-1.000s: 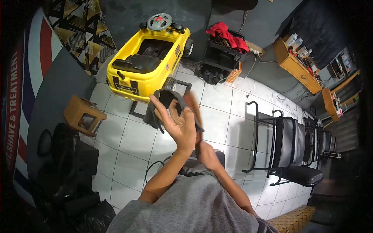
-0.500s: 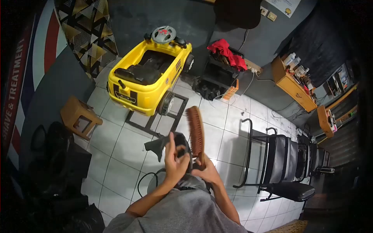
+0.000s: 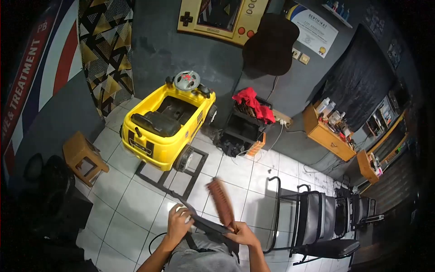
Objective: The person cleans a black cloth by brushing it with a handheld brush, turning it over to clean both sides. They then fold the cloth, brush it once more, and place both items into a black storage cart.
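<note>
In front of my grey shirt, my left hand [image 3: 180,222] is closed on a dark grey cloth [image 3: 209,225], its fingers curled over the edge. The cloth stretches across to my right hand [image 3: 243,234], which grips the lower end of a brown brush [image 3: 221,201]. The brush points up and slightly left, with bristles along its left side, and is a little blurred. Part of the cloth lies against my right hand; whether those fingers also pinch it is hard to tell.
A yellow toy car [image 3: 156,147] stands ahead beside a dark metal frame [image 3: 198,172]. The brown stool [image 3: 81,154] is at left. Black chairs [image 3: 312,217] stand at right. Further back are a black trolley [image 3: 244,124] with red cloth and a wooden shelf [image 3: 333,143].
The view has tilted up, showing more wall. My left hand has gone from raised, spread fingers to gripping the cloth, now stretched between my hands. The brush has tipped left.
</note>
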`<state>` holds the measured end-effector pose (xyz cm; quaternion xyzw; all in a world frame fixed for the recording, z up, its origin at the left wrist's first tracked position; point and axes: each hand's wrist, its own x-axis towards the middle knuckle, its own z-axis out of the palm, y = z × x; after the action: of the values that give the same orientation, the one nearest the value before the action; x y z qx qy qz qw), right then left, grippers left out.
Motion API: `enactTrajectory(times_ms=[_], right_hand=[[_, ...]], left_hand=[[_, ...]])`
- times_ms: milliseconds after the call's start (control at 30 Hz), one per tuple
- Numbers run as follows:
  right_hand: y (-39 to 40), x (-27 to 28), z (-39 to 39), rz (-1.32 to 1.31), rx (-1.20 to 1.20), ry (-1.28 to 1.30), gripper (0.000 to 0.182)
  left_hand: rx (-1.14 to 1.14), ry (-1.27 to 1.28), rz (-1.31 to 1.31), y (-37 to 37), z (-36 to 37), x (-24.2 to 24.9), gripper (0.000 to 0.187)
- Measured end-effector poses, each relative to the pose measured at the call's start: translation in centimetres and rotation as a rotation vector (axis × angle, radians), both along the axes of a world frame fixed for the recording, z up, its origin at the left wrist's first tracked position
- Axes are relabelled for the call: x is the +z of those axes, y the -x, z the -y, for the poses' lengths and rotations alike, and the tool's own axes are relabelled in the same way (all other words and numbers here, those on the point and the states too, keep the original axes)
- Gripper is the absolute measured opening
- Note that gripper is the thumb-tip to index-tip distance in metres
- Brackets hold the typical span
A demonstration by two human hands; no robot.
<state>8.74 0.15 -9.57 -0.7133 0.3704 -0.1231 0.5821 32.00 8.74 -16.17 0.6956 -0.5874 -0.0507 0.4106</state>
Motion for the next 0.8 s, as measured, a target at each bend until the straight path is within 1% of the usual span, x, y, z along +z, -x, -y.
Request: enactTrajectory(times_ms=[33,67,100,133,167,200,233,267,300,333,400,433,467,500,533,567,600,633,667,700,733,800], right_hand=[[-0.2,0.9,0.4,-0.119,0.017,0.022,0.02],[0.1,0.5,1.1,-0.116,0.014,0.048,0.02],[0.6,-0.6,1.5,-0.175,0.039,0.16,0.023],[0.9,-1.1,2.0,-0.234,0.055,0.266,0.026],[0.8,-0.7,2.4,-0.303,0.057,0.367,0.027],[1.0,-1.1,2.9,-0.298,0.032,0.375,0.027],[1.4,-1.7,3.6,-0.351,-0.068,0.505,0.024],[1.8,-2.1,4.0,-0.408,-0.162,0.63,0.021],[1.7,-1.2,4.3,-0.452,-0.266,0.668,0.018],[1.8,0.2,4.3,-0.393,-0.367,0.715,0.017],[2.3,1.8,4.4,-0.228,-0.534,0.685,0.017],[2.2,2.6,4.4,-0.23,-0.538,0.685,0.017],[2.2,3.3,4.1,-0.11,-0.577,0.817,0.019],[2.3,3.6,3.7,0.011,-0.616,0.945,0.021],[2.5,1.0,3.6,0.214,-0.738,0.794,0.024],[2.4,-0.8,3.5,0.195,-0.69,0.804,0.022],[2.1,-2.0,3.1,0.178,-0.642,0.814,0.021],[1.3,-3.3,1.8,0.237,-0.692,0.534,0.022],[2.4,-7.4,1.9,0.119,-0.562,0.648,0.02],[3.4,-10.5,0.5,-0.085,-0.529,0.36,0.01],[3.2,-9.9,-0.7,-0.2,-0.436,0.448,0.017],[2.9,-9.8,-2.1,-0.396,-0.362,0.346,0.016]], left_hand=[[-0.036,-0.035,-0.009,0.0,0.0,-0.4,0.023],[-0.037,-0.009,-0.005,-0.3,0.1,-2.4,0.023],[-0.143,-0.088,-0.03,-1.0,0.5,-5.7,0.021],[-0.255,-0.172,-0.049,-1.5,1.5,-7.3,0.019],[-0.275,-0.156,-0.036,-1.8,2.7,-6.9,0.019],[-0.329,-0.29,0.011,-2.1,3.8,-6.5,0.017],[-0.376,-0.428,0.056,-2.4,4.6,-6.2,0.015],[-0.418,-0.353,-0.003,-2.7,5.8,-6.1,0.015],[-0.381,-0.287,-0.042,-2.6,6.8,-4.2,0.017],[-0.34,-0.223,-0.084,-2.0,7.7,-1.3,0.02],[-0.212,0.183,-0.071,-0.6,8.2,4.8,0.023],[-0.194,0.267,-0.075,-0.3,7.9,5.9,0.03],[-0.167,0.383,-0.029,0.1,7.7,6.1,0.037],[-0.206,0.439,-0.028,0.5,7.1,6.6,0.039],[-0.245,0.499,-0.025,0.8,6.7,6.8,0.042],[-0.304,0.445,-0.008,0.9,6.5,5.7,0.046],[-0.356,0.258,-0.042,0.7,5.6,6.3,0.049],[-0.37,0.047,-0.063,0.4,5.4,5.3,0.045],[-0.378,-0.168,-0.086,0.2,4.9,3.5,0.041],[-0.456,-0.357,-0.009,-1.1,4.3,-1.9,0.038],[-0.53,-0.549,0.064,-2.5,3.1,-6.7,0.036],[-0.535,-0.987,0.0,-3.4,1.5,-6.9,0.025]])
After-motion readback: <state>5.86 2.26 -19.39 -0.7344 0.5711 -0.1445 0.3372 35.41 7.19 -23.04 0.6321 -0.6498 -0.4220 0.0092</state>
